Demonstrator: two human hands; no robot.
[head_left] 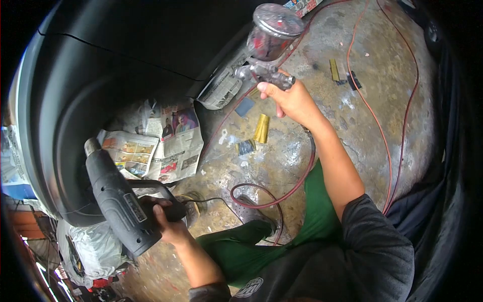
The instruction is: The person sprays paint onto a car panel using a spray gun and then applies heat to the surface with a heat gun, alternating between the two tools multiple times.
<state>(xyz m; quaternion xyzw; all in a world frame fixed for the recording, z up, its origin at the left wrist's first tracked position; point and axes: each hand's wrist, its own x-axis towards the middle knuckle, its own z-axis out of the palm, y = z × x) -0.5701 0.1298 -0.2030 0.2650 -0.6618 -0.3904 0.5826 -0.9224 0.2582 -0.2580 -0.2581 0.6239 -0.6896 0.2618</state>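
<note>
A black heat gun (113, 194) is gripped by its handle in my left hand (171, 224); its metal nozzle points up and left, close to the dark car body panel (75, 95). My right hand (294, 103) is closed around a metal paint spray gun (269, 74), held out above the floor. On top of the spray gun sits a lidded cup (271, 38) with red marks showing in it. From below my right hand a dark red air hose (308, 171) runs down and loops near my foot.
Newspaper sheets (176, 138) lie under the panel. Sandpaper pieces (261, 129) are scattered on the stained concrete floor (322, 156). More red hose (375, 123) crosses the floor at right. A plastic-wrapped bundle (95, 249) stands at lower left.
</note>
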